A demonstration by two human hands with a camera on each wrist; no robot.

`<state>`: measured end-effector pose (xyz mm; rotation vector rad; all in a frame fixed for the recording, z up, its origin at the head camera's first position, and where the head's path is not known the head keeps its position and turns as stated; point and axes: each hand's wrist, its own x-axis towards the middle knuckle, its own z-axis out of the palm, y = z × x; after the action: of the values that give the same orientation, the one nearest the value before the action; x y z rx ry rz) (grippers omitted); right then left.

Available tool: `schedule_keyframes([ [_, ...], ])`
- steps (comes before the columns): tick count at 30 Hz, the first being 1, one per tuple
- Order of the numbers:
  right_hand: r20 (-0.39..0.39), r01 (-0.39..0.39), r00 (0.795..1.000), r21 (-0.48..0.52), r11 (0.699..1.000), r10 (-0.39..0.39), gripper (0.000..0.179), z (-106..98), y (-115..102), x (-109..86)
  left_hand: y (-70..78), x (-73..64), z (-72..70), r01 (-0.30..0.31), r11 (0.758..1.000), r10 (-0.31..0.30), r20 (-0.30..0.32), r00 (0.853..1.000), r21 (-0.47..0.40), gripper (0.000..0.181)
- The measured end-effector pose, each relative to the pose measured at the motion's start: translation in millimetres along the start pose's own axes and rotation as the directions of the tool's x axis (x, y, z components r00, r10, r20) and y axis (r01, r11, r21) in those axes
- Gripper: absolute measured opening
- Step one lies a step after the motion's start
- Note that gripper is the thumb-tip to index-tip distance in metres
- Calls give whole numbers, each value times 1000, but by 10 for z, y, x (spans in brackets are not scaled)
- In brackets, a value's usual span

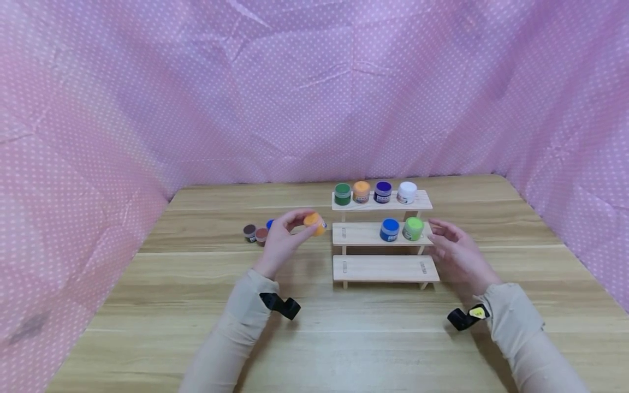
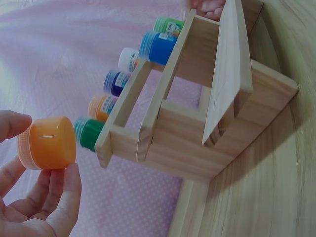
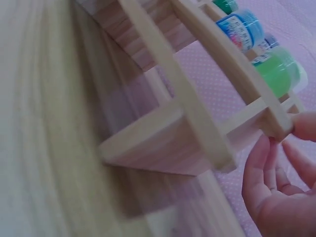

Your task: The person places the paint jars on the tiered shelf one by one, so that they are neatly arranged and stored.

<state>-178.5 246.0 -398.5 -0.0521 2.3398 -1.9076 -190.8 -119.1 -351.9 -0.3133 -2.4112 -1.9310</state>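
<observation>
My left hand (image 1: 282, 243) grips an orange paint jar (image 1: 315, 224) between thumb and fingers, off the table and left of a three-step wooden stand (image 1: 366, 234). In the left wrist view the orange jar (image 2: 52, 142) lies tipped in the fingers, close to the stand's top step. At the stand's right end, my right hand (image 1: 459, 251) pinches the tip of the middle step, thumb above and fingers below. A blue jar (image 1: 390, 230) and a light green jar (image 1: 413, 228) stand on that step, the green one nearest the right hand (image 3: 281, 192).
Along the top step stand a dark green jar (image 1: 342, 194), another orange jar (image 1: 361, 192), a dark blue jar (image 1: 383, 192) and a white jar (image 1: 407, 192). Beyond my left hand sit a dark brown jar (image 1: 250, 233), a reddish-brown jar (image 1: 261, 236) and a partly hidden blue jar (image 1: 270, 224).
</observation>
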Motion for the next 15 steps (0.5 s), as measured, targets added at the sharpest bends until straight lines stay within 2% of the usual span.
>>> schedule_keyframes([
  [2, 5, 2, 1000, -64, 998, -1, 61, -23, -17, 13, 2, 12, 35, 1, 1000, -1, 4, 1000, 0, 35],
  [4, 14, 13, 1000, -48, 999, -12, 59, -38, -33, 27, 1, 23, 67, 4, 1000, -4, 11, 1000, 2, 36],
  [8, 67, 5, 998, 132, 991, -14, 37, -62, -64, 45, -3, 44, 132, 6, 1000, -7, 34, 999, 28, 35],
  [12, 121, -62, 992, 215, 975, 36, 52, -67, -119, 59, 5, 51, 194, -25, 999, 22, 66, 998, 38, 34],
  [13, 127, -73, 991, 208, 975, 47, 59, -66, -131, 61, 8, 53, 208, -29, 999, 27, 71, 997, 37, 34],
  [15, 116, -99, 990, 121, 988, 85, 67, -57, -162, 65, 20, 56, 235, -42, 999, 39, 81, 996, 34, 35],
])
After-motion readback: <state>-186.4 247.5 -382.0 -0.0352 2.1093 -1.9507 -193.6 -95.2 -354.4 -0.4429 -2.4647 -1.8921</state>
